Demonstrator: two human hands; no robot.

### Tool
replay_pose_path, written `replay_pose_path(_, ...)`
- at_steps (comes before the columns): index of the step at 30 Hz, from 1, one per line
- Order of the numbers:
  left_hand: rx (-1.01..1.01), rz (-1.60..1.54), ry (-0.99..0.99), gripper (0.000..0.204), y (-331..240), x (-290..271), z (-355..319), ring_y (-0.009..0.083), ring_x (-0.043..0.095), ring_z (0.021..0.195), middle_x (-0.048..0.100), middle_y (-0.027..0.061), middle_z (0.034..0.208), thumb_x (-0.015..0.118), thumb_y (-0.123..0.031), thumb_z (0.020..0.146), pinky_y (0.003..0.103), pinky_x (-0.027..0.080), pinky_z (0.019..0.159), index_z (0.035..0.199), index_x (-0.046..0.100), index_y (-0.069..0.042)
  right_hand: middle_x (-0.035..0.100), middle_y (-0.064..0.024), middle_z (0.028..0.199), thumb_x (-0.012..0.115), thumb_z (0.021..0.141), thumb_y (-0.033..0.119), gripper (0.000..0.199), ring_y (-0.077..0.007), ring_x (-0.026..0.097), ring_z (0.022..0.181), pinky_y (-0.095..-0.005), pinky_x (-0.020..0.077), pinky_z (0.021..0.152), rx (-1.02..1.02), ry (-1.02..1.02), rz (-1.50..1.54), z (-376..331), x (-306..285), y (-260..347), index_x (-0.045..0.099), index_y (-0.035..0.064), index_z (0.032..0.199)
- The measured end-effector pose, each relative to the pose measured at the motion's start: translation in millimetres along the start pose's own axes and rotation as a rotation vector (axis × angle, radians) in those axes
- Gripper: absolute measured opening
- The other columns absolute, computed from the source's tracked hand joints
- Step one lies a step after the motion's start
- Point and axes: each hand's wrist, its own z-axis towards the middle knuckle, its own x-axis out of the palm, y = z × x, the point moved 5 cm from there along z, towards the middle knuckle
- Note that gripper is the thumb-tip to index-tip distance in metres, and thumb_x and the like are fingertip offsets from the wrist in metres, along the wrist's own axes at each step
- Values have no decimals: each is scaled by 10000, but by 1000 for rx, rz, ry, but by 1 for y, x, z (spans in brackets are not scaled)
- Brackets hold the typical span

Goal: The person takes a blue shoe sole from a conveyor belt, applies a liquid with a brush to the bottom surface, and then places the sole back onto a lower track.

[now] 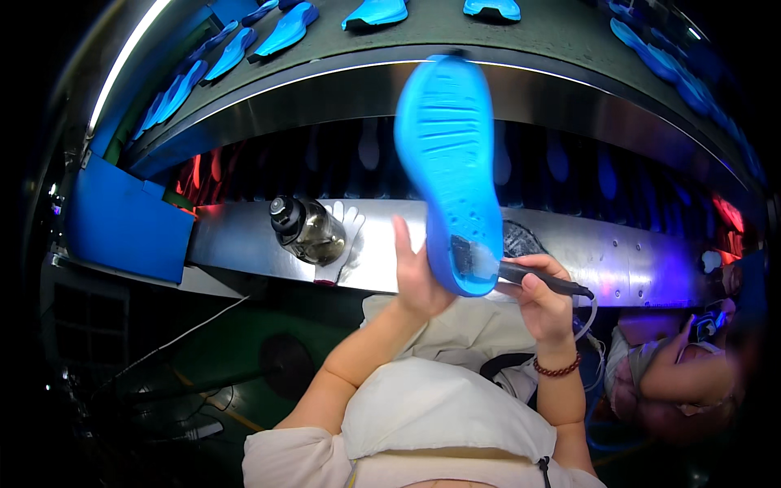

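A bright blue shoe sole (452,154) stands nearly upright in front of me, heel down, its inner face with ridges and small holes toward me. My left hand (423,281) holds it at the heel; the thumb sticks up beside the edge and the other fingers are hidden behind the sole. A dark and pale patch (472,260) shows in the heel. My right hand (543,301) grips a black pen-shaped tool (545,278) with a pale cord (591,313). The tool's front end is at the heel's right edge; its tip cannot be made out.
Beyond a metal ledge (236,232) runs a conveyor belt (439,28) carrying several blue soles (285,32). A dark-lidded bottle (305,228) and a white glove (350,224) lie left, a dark round pad (521,240) right. Another person's arm (683,378) is at right.
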Motion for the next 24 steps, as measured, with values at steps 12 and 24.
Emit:
replay_pose_path(12,-549,455,382,554,-8,-14,5,241,572,990,541,178,1155,446,-360,859,332,446,878,1261,406,19,656,-148,924,670,708,-19,206,-229,643,862,-298,508,759,-79,576,-1008,-5,41,35,648,5,911)
replay_pose_path(24,-710,667,309,603,-23,-27,-12,232,551,992,542,180,1138,501,-435,826,329,438,856,1217,468,22,650,-141,954,665,709,-13,215,-252,638,887,-308,506,772,21,872,-1162,0,53,71,637,0,921)
